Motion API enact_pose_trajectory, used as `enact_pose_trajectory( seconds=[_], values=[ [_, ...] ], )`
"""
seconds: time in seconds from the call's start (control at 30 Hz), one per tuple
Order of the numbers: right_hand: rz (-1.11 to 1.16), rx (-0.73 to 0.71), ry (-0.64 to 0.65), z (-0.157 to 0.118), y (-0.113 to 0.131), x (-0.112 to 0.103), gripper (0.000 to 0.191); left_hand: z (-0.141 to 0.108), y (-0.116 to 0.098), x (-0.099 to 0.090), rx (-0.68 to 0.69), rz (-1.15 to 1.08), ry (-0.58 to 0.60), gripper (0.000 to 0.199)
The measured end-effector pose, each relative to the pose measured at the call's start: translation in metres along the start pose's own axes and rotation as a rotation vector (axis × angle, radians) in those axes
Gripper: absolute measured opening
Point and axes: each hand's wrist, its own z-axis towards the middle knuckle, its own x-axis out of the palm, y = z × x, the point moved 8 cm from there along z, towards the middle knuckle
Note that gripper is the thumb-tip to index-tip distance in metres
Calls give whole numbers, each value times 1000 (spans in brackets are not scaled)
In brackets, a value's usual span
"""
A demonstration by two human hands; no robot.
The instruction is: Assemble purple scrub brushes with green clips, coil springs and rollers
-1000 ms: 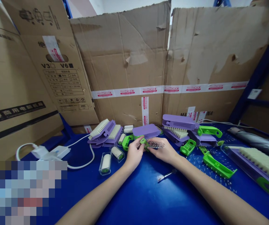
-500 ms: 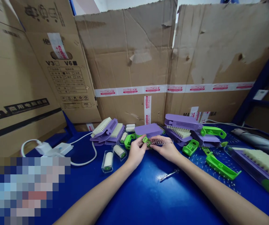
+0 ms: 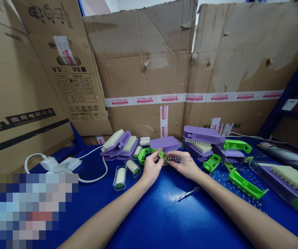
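My left hand (image 3: 151, 167) pinches a small green plastic part (image 3: 162, 154) above the middle of the blue table. Close on its right, my right hand (image 3: 183, 167) has its fingers closed on a thin metal coil spring (image 3: 182, 158). The spring lies sideways along the fingers, its left end at the green part. Fingers hide where the two meet, so I cannot tell whether they are joined. Just behind the hands is a purple brush body (image 3: 165, 143). A green bracket (image 3: 144, 155) stands beside my left hand. A small screwdriver (image 3: 188, 194) lies in front of my right hand.
Purple brushes with cream bristles lie in piles at the left (image 3: 119, 145) and right (image 3: 200, 141). Green handle pieces (image 3: 246, 185) rest among scattered screws on the right. White rollers in clear cases (image 3: 119, 177) and a charger cable (image 3: 91, 180) are at left. Cardboard (image 3: 143, 69) walls the back.
The green part has turned slightly between the fingers of my left hand. Both hands stay in almost the same place, with the spring still in the right one.
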Motion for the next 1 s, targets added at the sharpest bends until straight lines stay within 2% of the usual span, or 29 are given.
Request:
enact_pose_trajectory(
  seconds=[0.23,0.5,1.0],
  values=[
    [-133,-127,4,-1,13,-2,16,1,-1,-2,29,64,-3,52],
    [-100,-71,-17,-1,7,-2,15,1,-6,-5,40,12,-20,44],
    [-185,-166,71,-3,17,4,15,1,-4,-1,19,36,20,54]
  ],
)
